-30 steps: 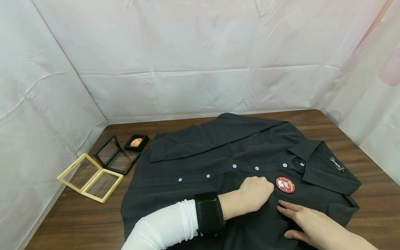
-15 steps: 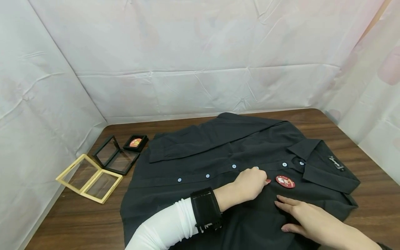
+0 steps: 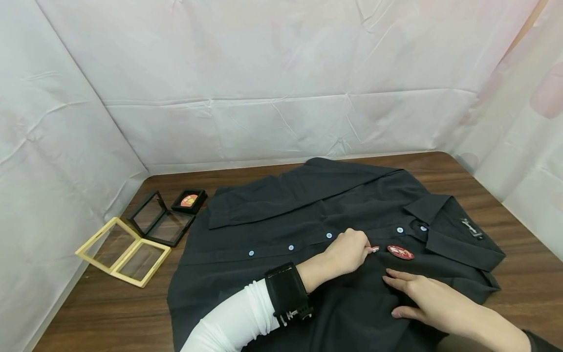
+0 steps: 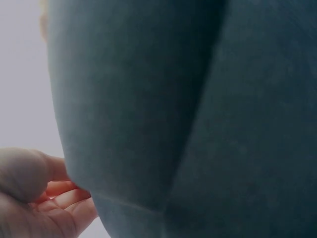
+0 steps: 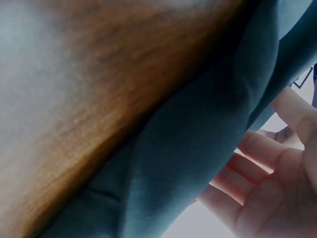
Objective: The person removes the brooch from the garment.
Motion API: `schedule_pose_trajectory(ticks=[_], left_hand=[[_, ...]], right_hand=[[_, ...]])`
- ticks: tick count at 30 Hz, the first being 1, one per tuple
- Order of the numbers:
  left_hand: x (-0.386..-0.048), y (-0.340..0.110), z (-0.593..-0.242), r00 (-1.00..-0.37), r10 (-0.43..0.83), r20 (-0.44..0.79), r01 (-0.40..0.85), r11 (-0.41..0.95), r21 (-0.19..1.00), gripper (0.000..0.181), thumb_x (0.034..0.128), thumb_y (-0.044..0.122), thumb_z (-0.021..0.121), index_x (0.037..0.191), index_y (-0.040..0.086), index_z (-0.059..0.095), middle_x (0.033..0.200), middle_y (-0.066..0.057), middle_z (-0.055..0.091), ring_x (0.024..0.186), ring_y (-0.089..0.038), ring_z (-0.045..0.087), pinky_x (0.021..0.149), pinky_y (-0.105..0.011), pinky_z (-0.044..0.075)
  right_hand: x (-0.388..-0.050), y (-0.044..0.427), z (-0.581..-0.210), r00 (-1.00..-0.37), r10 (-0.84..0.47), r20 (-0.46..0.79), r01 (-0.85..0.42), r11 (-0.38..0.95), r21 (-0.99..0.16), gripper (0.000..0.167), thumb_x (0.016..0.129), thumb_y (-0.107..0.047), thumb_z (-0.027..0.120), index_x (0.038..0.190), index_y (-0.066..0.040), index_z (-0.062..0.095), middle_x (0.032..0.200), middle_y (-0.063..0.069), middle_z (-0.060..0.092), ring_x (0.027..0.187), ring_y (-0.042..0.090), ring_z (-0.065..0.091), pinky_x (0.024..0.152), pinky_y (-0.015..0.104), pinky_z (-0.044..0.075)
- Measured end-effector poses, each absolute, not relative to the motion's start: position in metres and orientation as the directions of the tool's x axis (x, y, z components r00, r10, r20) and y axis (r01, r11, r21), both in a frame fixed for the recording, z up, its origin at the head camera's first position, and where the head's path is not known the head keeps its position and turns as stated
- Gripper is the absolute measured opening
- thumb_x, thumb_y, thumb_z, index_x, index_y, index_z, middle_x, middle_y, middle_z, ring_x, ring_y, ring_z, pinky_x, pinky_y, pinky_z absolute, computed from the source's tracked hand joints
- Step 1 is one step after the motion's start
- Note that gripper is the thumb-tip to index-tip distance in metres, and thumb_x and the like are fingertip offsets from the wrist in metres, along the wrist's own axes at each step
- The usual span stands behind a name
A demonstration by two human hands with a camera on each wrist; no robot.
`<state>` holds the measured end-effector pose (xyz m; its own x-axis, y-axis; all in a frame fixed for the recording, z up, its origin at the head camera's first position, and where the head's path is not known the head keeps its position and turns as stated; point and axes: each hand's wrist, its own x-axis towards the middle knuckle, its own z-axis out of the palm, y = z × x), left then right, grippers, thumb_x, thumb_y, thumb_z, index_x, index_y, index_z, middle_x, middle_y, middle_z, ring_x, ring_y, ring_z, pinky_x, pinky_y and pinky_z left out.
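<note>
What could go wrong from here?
The left hand appears to pinch the shirt beside the red badge; a hard tug could skew the red badge. The right hand rests on the same shirt, so opposing pulls might bunch it. The open black frame stands close to the shirt's edge, so dragging the shirt might knock it.

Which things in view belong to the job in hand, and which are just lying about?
Seemingly in use:
black button-up shirt, spread on the wooden table
red badge, on the shirt front
left hand, apparently pinching a small, unclear red piece
right hand, resting on the shirt

Likely lying about:
open yellow-framed case
open black-framed case
small black case with a red-and-yellow disc inside
</note>
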<state>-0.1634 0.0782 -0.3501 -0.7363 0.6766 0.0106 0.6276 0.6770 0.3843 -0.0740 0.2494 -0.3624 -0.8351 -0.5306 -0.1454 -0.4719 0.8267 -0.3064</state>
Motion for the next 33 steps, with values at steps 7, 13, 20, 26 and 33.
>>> schedule_pose_trajectory(ticks=[7, 13, 20, 26, 33], left_hand=[[-0.167, 0.076, -0.354, -0.779, 0.626, 0.023, 0.556, 0.674, 0.486, 0.017, 0.0873, 0.019, 0.057, 0.081, 0.015, 0.073, 0.067, 0.009, 0.062, 0.049, -0.001, 0.049, 0.046, -0.013, 0.036], [-0.168, 0.072, -0.355, -0.785, 0.615, 0.069, 0.545, 0.634, 0.548, 0.017, 0.0866, 0.019, 0.058, 0.083, 0.013, 0.073, 0.072, 0.007, 0.065, 0.051, -0.001, 0.048, 0.046, -0.011, 0.035], [-0.168, 0.068, -0.357, -0.802, 0.588, 0.104, 0.517, 0.595, 0.616, 0.015, 0.0856, 0.017, 0.059, 0.089, 0.01, 0.072, 0.071, 0.007, 0.065, 0.051, -0.001, 0.046, 0.044, -0.011, 0.034], [-0.168, 0.067, -0.359, -0.842, 0.532, 0.084, 0.431, 0.572, 0.699, 0.018, 0.085, 0.016, 0.06, 0.097, 0.007, 0.07, 0.076, 0.005, 0.067, 0.055, 0.0, 0.049, 0.047, -0.012, 0.037], [-0.168, 0.066, -0.362, -0.876, 0.482, 0.032, 0.312, 0.513, 0.8, 0.015, 0.085, 0.014, 0.06, 0.093, 0.007, 0.071, 0.061, 0.006, 0.06, 0.046, 0.003, 0.05, 0.045, -0.012, 0.04]], right_hand=[[-0.077, 0.248, -0.36, -0.835, -0.53, -0.148, -0.467, 0.826, -0.317, 0.069, 0.076, -0.058, 0.051, 0.115, -0.001, 0.058, 0.119, 0.016, 0.053, 0.104, 0.032, 0.053, 0.074, 0.041, 0.046], [-0.078, 0.248, -0.357, -0.836, -0.534, -0.128, -0.479, 0.823, -0.307, 0.067, 0.077, -0.056, 0.053, 0.114, -0.001, 0.058, 0.118, 0.015, 0.054, 0.104, 0.031, 0.053, 0.075, 0.041, 0.046], [-0.08, 0.245, -0.35, -0.829, -0.552, -0.089, -0.505, 0.807, -0.305, 0.066, 0.078, -0.055, 0.052, 0.113, 0.001, 0.058, 0.116, 0.013, 0.056, 0.106, 0.029, 0.052, 0.079, 0.042, 0.045], [-0.084, 0.239, -0.34, -0.848, -0.526, -0.068, -0.478, 0.814, -0.33, 0.064, 0.079, -0.054, 0.052, 0.114, 0.0, 0.058, 0.118, 0.011, 0.055, 0.108, 0.028, 0.051, 0.081, 0.041, 0.044], [-0.092, 0.235, -0.335, -0.879, -0.474, 0.056, -0.463, 0.818, -0.342, 0.05, 0.077, -0.039, 0.064, 0.109, -0.001, 0.061, 0.11, 0.01, 0.059, 0.106, 0.032, 0.051, 0.083, 0.043, 0.042]])
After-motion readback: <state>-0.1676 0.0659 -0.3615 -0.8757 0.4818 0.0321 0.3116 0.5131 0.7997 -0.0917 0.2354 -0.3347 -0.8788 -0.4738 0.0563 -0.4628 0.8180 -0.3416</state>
